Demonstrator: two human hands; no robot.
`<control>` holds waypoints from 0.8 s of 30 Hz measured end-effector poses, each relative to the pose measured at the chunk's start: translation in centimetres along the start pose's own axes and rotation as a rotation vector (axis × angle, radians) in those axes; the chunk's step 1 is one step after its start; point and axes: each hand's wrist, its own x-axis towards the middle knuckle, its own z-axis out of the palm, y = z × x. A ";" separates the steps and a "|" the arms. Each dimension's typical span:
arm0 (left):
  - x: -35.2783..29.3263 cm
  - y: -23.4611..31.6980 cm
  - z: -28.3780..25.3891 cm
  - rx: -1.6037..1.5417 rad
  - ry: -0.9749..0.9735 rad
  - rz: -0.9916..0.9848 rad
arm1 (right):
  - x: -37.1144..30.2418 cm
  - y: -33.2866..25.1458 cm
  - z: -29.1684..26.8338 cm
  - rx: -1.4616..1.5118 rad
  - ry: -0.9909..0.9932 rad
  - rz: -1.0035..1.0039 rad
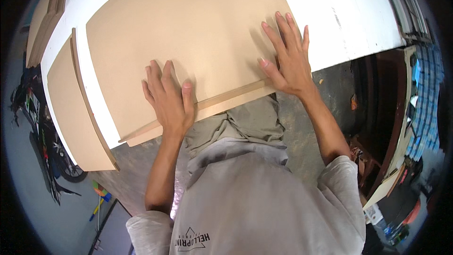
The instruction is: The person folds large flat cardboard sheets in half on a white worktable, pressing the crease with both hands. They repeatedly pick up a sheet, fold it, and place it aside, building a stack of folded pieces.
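Note:
A large tan sheet of board [188, 33] lies on the white tabletop in front of me, with a narrow strip [231, 95] along its near edge that looks folded or doubled. My left hand [166, 97] rests near the sheet's front left part, palm down, fingers spread. Over at the sheet's right edge, my right hand [290, 59] lies with fingers stretched out and the heel of the hand by the near strip. Neither hand grips anything. What lies under the palms is hidden.
A narrower tan board [78, 113] lies to the left, its near end overhanging the white table [339, 19]. Farther left is a stack of boards [49, 23]. A two-wheeler [47, 148] stands beyond it. At right are a dark cabinet [377, 99] and a blue checked cloth [429, 99].

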 end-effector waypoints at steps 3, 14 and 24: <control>0.2 -0.1 -0.5 -0.248 0.127 0.057 | 0.5 -0.9 -0.7 0.061 0.096 -0.021; -3.3 0.0 -3.9 -0.164 0.003 0.420 | -4.3 -13.1 2.9 0.248 -0.023 -0.067; 3.9 -5.7 -21.8 -0.638 0.643 -0.009 | -7.6 -9.5 -5.8 0.408 0.702 -0.209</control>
